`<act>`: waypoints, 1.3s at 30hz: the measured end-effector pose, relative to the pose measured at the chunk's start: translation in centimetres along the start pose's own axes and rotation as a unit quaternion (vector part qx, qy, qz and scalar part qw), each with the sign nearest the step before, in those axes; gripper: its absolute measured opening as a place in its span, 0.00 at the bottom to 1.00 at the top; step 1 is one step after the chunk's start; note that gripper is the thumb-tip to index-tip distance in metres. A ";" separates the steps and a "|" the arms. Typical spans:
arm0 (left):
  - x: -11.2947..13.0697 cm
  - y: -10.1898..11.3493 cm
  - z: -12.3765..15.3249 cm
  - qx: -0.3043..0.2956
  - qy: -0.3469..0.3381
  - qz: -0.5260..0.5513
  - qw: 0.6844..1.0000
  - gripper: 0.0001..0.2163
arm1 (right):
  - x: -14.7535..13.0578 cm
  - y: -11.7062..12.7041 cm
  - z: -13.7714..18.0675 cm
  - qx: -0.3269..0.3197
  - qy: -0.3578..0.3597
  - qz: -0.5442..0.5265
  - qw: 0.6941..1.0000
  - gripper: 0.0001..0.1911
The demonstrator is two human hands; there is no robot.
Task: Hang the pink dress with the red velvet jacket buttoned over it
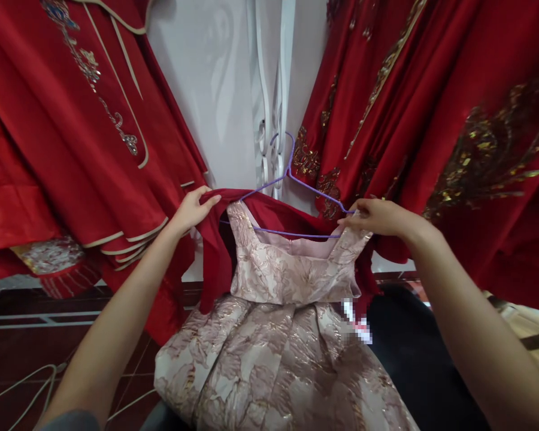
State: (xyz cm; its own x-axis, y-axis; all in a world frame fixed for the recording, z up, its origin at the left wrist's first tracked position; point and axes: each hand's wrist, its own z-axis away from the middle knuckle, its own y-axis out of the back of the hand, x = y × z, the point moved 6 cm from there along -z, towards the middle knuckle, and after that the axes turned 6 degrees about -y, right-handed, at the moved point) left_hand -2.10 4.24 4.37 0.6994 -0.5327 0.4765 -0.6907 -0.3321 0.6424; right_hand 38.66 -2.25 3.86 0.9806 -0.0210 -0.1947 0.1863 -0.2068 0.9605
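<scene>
A pink brocade dress with gold pattern hangs on a purple wire hanger in front of me. A dark red garment drapes over the same hanger, behind and beside the dress. My left hand pinches the red garment's edge at the hanger's left end. My right hand is closed on the hanger's right end, at the pink dress's shoulder strap.
Red embroidered gowns hang at the left and at the right. A white wall with an ornate white fixture stands behind. White cables lie on the dark red floor at lower left. Something black sits at lower right.
</scene>
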 end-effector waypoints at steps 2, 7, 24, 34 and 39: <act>-2.2 0.4 -0.1 0.060 0.077 -0.069 0.993 0.14 | 0.0 0.0 0.4 0.032 -0.006 0.008 0.999 0.15; -6.8 0.0 1.4 0.011 0.171 -0.204 0.964 0.17 | 0.5 -0.7 1.0 0.048 -0.054 0.008 0.997 0.15; 8.9 -1.8 7.5 -0.376 -0.185 0.051 0.907 0.14 | -0.1 -0.2 3.3 0.135 -0.016 -0.100 0.986 0.21; 7.7 -3.5 4.6 -0.200 -0.176 0.079 0.961 0.11 | 0.6 -0.6 2.7 0.153 0.008 -0.099 0.983 0.18; 4.0 -2.8 2.3 -0.059 -0.161 -0.153 0.973 0.16 | 0.8 -0.5 2.8 0.199 0.035 -0.073 0.977 0.15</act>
State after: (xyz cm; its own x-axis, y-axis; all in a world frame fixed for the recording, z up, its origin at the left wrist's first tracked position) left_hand 2.21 1.28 3.10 0.7624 -0.6451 0.0510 -0.4190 -0.4321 0.7986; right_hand 39.16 -4.93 2.70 0.9494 0.1010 -0.2973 0.3006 -0.5660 0.7677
